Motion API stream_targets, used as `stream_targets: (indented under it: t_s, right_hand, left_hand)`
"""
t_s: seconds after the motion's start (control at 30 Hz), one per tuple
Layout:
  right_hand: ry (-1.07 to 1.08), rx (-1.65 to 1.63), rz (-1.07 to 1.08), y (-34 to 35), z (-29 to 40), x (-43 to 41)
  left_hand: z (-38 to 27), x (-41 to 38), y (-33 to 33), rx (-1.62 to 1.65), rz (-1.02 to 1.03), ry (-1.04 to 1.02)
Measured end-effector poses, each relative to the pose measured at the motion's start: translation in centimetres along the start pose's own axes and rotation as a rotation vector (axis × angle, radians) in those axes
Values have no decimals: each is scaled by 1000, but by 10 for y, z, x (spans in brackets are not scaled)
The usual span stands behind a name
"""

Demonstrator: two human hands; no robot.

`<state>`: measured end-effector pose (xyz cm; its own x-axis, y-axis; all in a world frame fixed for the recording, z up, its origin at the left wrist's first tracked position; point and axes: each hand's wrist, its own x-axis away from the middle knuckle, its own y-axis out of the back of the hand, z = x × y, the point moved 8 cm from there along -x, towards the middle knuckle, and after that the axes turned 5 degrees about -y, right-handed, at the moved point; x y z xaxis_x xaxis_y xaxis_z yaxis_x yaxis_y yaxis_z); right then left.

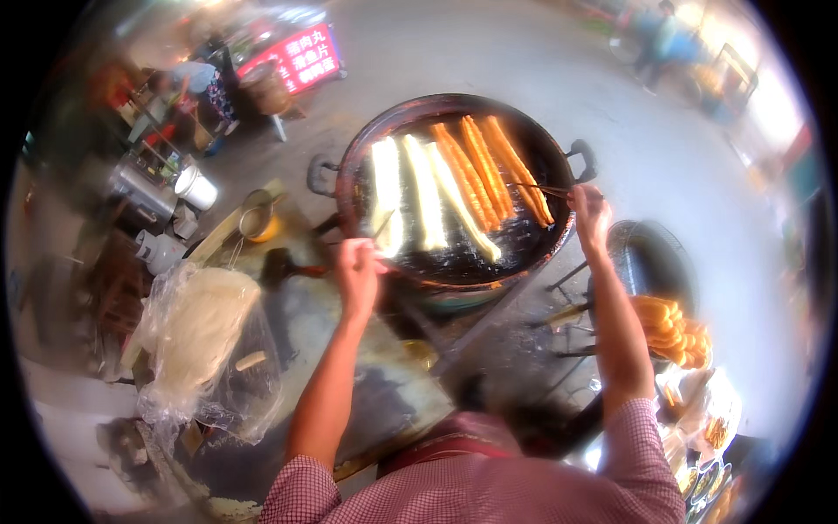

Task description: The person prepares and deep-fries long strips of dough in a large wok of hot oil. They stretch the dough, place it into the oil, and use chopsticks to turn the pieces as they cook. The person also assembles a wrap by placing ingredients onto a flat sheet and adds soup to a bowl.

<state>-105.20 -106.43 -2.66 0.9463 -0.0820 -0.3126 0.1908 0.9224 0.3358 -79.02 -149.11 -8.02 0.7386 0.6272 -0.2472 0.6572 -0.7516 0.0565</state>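
Observation:
A large round frying pan (458,280) with dark oil stands in front of me. Three pale dough sticks (425,196) lie in its left and middle part, and several golden-brown fried dough sticks (486,167) lie to the right. My right hand (591,213) is at the pan's right rim, closed on a thin dark stick (546,188), whose far part reaches over the rightmost brown dough stick. At the lower left rim, my left hand (359,265) holds a thin stick (385,223) that points over the leftmost pale dough stick. Whether each hand holds one stick or more cannot be told.
Raw dough (203,321) under clear plastic lies on the worktable (314,380) at left, near a strainer (256,213). At right, a wire basket (661,242) stands by piled fried dough sticks (674,331). A white bucket (196,188) and a bending person (200,82) are farther left.

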Motion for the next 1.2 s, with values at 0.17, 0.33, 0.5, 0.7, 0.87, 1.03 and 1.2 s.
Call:
stream_targets:
  t_s: [0.17,0.33,0.5,0.7,0.87,1.03,1.2]
  right_hand:
    - [189,-60,55,-19,49,40]
    - [190,-245,263,-80,92,90]
    - [220,-101,428,-126,89,103]
    - [94,-178,275,-92,93,83]
    - [99,-179,324,-141,115,104]
    - [149,-72,330,-164,107,105]
    - [284,-149,298,-141,123,115]
  left_hand:
    - [-11,2,11,37,-72,-54]
    - [0,11,1,-30,-70,-25]
    - [1,26,-15,1,28,66]
    - [-19,16,19,34,-63,-2]
    - [2,-8,26,-56,-147,66]
    - [3,-9,9,144,-86,53]
    - [3,3,-17,29,124,68]
